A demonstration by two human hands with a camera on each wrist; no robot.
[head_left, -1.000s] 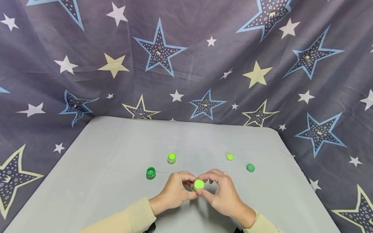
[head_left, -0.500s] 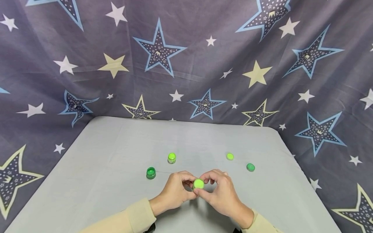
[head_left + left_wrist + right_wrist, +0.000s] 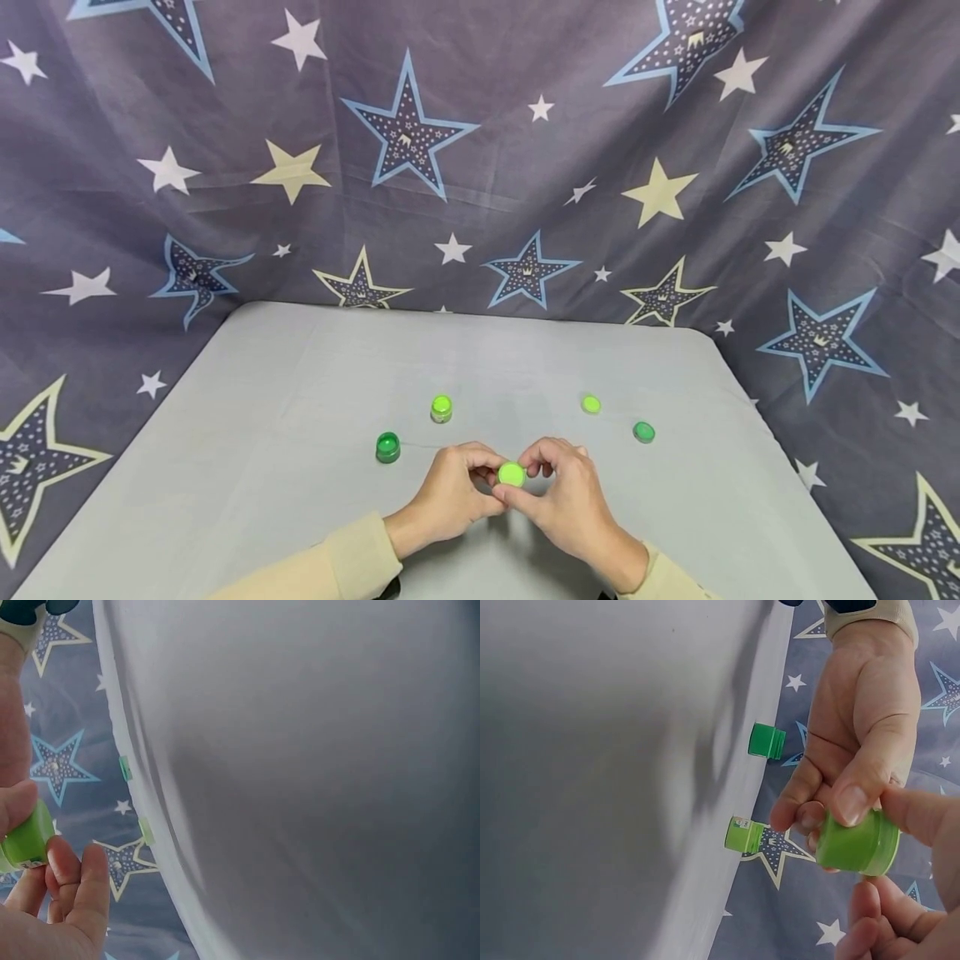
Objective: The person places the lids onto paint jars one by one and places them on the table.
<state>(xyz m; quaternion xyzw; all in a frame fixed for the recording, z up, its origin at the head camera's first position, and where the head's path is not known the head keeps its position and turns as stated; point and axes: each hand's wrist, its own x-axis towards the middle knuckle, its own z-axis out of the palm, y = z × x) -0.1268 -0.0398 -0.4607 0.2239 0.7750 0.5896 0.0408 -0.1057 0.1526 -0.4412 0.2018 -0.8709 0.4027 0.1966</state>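
One left hand (image 3: 450, 493) and one right hand (image 3: 572, 503) grip a lime-green jar (image 3: 512, 474).

- Place: curtained-off tabletop workspace, looks indoors; home, lab or office, can't tell.
- Star-print fabric backdrop (image 3: 517, 179) hangs behind the table (image 3: 225, 467) and along its left and right sides, hiding whatever lies beyond.
- Print: large blue-outlined stars (image 3: 408, 125), plus plain white stars (image 3: 299, 39) and pale yellow stars (image 3: 292, 171).
- Table is pale grey, smooth, rounded at the far corners.
- Both wrist views: same fabric past table edge.
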